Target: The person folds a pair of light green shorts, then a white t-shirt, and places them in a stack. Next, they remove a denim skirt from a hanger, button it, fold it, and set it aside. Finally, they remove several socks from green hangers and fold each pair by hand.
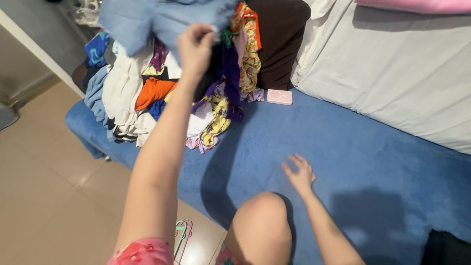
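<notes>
Left hand (195,46) raised high over the far left end of the blue bed cover (343,147), fingers pinched shut on a light blue cloth (147,19), which hangs bunched and lifted clear above the clothes pile (162,93). Pile sits at the cover's far left corner: white, orange, purple, yellow-patterned and dark blue pieces, all tangled. Right hand (299,174) lies low on the cover near its front edge, fingers spread wide, palm down, holding nothing, touching the cover. A bare knee (262,216) rests on the cover just beside that hand. Small pink flat box (279,96) on the cover, just right of the pile, at the foot of a dark brown cushion (282,39). Grey-white bedding (392,73) banked along the cover's far right edge. Pale hangers (182,235) on the tiled floor (49,186) below the front edge.
</notes>
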